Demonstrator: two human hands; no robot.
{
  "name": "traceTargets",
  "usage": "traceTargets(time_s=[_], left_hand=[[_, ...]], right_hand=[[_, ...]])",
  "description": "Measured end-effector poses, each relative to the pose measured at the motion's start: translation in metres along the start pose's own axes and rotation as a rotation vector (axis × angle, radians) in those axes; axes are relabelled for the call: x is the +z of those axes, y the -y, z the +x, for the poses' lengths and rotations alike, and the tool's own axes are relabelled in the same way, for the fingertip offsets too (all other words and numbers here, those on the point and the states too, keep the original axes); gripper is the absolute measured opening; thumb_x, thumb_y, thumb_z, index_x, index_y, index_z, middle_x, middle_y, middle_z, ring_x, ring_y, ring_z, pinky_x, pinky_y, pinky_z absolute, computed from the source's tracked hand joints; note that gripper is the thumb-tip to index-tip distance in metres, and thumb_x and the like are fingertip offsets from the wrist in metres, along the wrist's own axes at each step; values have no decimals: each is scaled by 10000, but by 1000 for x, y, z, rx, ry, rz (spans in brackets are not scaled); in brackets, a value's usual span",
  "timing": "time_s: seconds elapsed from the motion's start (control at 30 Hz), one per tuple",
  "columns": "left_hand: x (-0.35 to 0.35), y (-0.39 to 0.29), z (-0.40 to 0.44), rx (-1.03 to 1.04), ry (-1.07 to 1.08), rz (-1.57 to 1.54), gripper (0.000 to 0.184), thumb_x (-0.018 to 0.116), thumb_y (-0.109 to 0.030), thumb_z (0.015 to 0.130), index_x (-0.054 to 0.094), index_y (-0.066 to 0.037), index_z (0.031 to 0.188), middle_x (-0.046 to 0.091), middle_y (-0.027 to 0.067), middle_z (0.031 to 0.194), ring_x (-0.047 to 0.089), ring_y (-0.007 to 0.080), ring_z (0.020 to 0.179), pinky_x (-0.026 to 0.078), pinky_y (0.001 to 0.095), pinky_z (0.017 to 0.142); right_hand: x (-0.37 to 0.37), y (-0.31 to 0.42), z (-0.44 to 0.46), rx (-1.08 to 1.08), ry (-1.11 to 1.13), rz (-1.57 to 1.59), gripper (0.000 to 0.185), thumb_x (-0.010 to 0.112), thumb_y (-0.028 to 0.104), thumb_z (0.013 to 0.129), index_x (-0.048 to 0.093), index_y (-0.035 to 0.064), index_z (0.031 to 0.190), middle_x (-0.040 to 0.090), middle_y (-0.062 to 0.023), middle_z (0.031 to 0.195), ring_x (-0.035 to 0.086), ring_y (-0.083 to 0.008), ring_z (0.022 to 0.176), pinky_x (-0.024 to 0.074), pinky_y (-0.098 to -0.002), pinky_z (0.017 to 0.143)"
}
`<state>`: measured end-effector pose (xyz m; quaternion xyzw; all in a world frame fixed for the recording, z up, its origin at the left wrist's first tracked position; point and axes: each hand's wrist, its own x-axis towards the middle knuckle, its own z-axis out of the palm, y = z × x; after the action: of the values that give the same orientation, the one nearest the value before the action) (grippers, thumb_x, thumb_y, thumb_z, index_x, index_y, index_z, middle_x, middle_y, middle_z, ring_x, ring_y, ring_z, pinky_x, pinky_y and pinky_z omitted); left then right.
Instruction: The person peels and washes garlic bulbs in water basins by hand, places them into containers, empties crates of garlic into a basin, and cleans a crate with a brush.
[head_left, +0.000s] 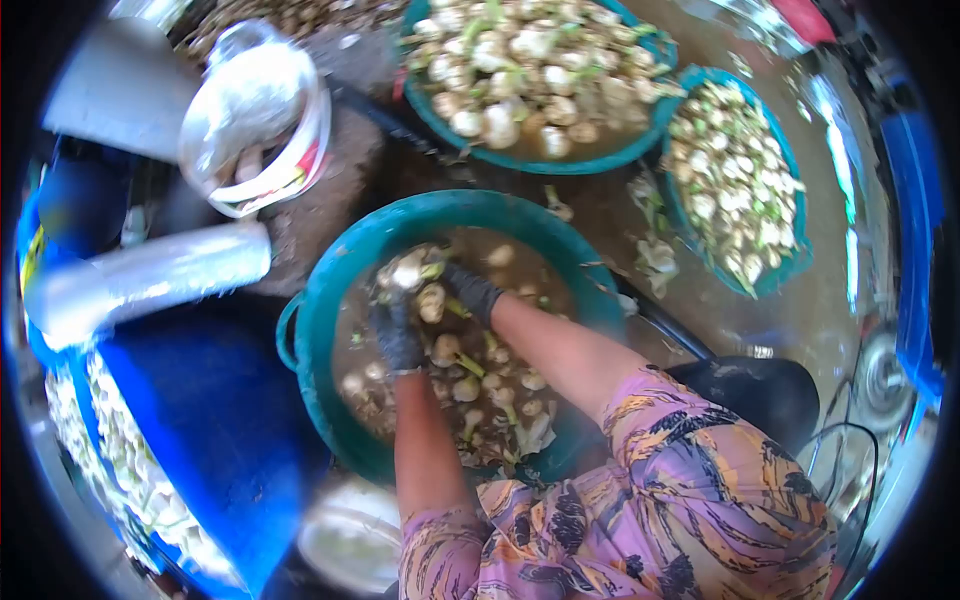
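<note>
Both my hands wear dark grey gloves and work low inside a round green tub (pixel 345 250) of muddy brown water. Among the water float and lie several round white bulbs (pixel 467 388) with green stems, their exact kind unclear. My left hand (pixel 398 335) is closed at a pale white bulb (pixel 408 268) near the tub's far left side. From the right, my right hand (pixel 472 292) meets the same bulb at its green stem, fingers bent. A browner bulb (pixel 431 303) lies between the two hands. The fingertips are partly hidden by bulbs and water.
Beyond the tub, a large green basin (pixel 540 165) and a smaller green basin (pixel 800 215) hold many more bulbs. A white bucket (pixel 255 120) stands at back left, beside a roll of clear film (pixel 170 265). Blue sheeting (pixel 210 420) and a white container (pixel 350 535) lie on the left.
</note>
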<state>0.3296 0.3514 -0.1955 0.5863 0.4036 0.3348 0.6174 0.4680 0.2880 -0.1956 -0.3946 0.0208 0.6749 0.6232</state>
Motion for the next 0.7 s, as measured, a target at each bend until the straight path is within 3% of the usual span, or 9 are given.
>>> traceTargets(time_s=[0.07, 0.23, 0.33, 0.4, 0.47, 0.53, 0.57, 0.63, 0.7], left_hand=[[7, 8, -13, 46, -13, -19, 401, 588, -233, 956, 543, 18, 1266, 598, 111, 1230, 554, 198, 1114, 457, 343, 945], [89, -108, -71, 0, -5, -141, 454, 604, -218, 943, 483, 3, 1321, 571, 117, 1265, 554, 195, 1127, 476, 348, 941], [166, -162, -88, 128, 141, -171, 472, 627, -183, 921, 470, 2, 1327, 557, 127, 1278, 546, 221, 1150, 484, 364, 955], [233, -181, -92, 129, 270, -272, 483, 668, -160, 887, 487, 4, 1304, 528, 143, 1293, 529, 247, 1173, 482, 375, 981], [309, -183, -101, 290, 312, 264, 674, 698, -316, 862, 396, -18, 1386, 440, 181, 1346, 473, 290, 1209, 435, 440, 986], [355, -201, -120, 178, 446, 54, 889, 685, -510, 803, 311, -37, 1455, 303, 283, 1453, 225, 399, 1391, 207, 452, 1141], [362, -201, -130, 153, 400, 87, 909, 656, -545, 805, 300, -23, 1458, 243, 312, 1483, 201, 420, 1406, 185, 457, 1153], [335, -207, -150, 65, 419, 129, 954, 646, -571, 794, 280, 1, 1463, 257, 357, 1457, 226, 444, 1393, 209, 468, 1147], [292, -165, -152, 351, 215, 208, 702, 680, -395, 827, 422, 4, 1343, 419, 268, 1341, 382, 399, 1272, 313, 461, 1076]], right_hand=[[-7, 3, -22, -64, 27, 20, 526, 520, 463, 960, 518, 99, 1341, 594, -62, 1257, 558, -141, 1115, 464, -292, 942], [-24, 35, -103, -236, 44, 74, 508, 505, 398, 983, 480, 88, 1384, 568, -56, 1300, 543, -134, 1141, 436, -276, 984], [-23, 114, -205, -465, 154, 108, 383, 600, 352, 921, 558, 118, 1221, 591, -28, 1220, 563, -150, 1116, 474, -311, 964], [-78, 158, -239, -477, 49, 235, 401, 679, 297, 856, 554, 117, 1192, 607, -49, 1159, 575, -161, 1086, 480, -317, 957], [-115, 199, -321, -644, -262, -43, 398, 560, 346, 936, 546, 62, 1216, 618, -104, 1139, 623, -204, 972, 527, -344, 884], [-142, 236, -373, -671, -636, -275, 506, 485, 450, 960, 525, 58, 1278, 612, -120, 1182, 638, -247, 963, 521, -385, 889], [-156, 254, -383, -611, -835, -368, 592, 469, 530, 944, 508, 81, 1328, 600, -109, 1234, 628, -268, 1011, 491, -412, 931], [-215, 280, -394, -540, -1183, -640, 642, 465, 579, 934, 519, 90, 1348, 603, -99, 1262, 618, -281, 1033, 476, -421, 921], [-291, 294, -372, -547, -1480, -1069, 573, 489, 516, 948, 575, 63, 1288, 631, -101, 1211, 618, -267, 981, 504, -383, 815]])
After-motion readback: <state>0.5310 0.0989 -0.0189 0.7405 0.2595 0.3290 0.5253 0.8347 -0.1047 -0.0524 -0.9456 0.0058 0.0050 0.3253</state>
